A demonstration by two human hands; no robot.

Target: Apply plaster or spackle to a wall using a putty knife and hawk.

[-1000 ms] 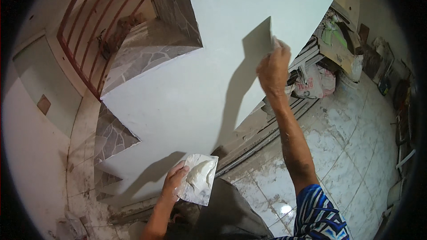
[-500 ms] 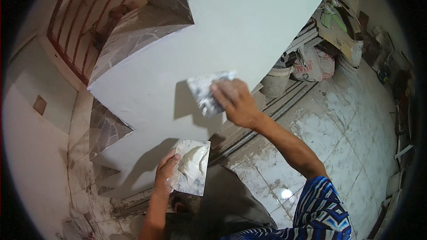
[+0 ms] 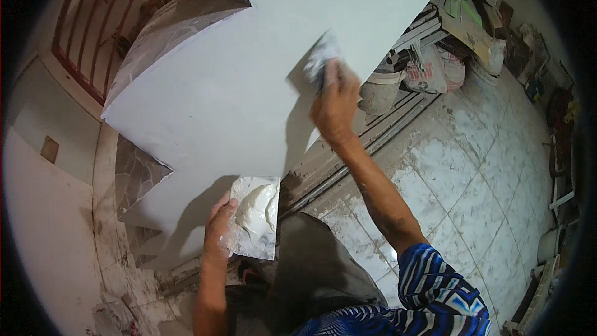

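My right hand (image 3: 336,104) is closed round a flat putty blade (image 3: 321,62), its metal smeared white and a little blurred. The blade lies against or just off the white side wall of the staircase (image 3: 211,106), near that wall's right edge; I cannot tell whether it touches. Lower down, my left hand (image 3: 219,227) grips a square metal plate (image 3: 266,246) by its left side, thumb on top. A thick heap of wet white putty (image 3: 255,208) sits on this plate. Both hands cast shadows on the wall.
Stair steps (image 3: 140,171) zigzag along the wall's left edge, below a red railing (image 3: 78,65). At right, a bucket (image 3: 379,92), a white sack (image 3: 426,74) and stacked boards stand beside long metal rails (image 3: 379,146). White-smeared floor tiles (image 3: 460,168) spread beyond.
My right hand has swept the blade up and to the right across the wall, turning it steeper. The left hand still holds the plate of putty, slightly higher and further left in view.
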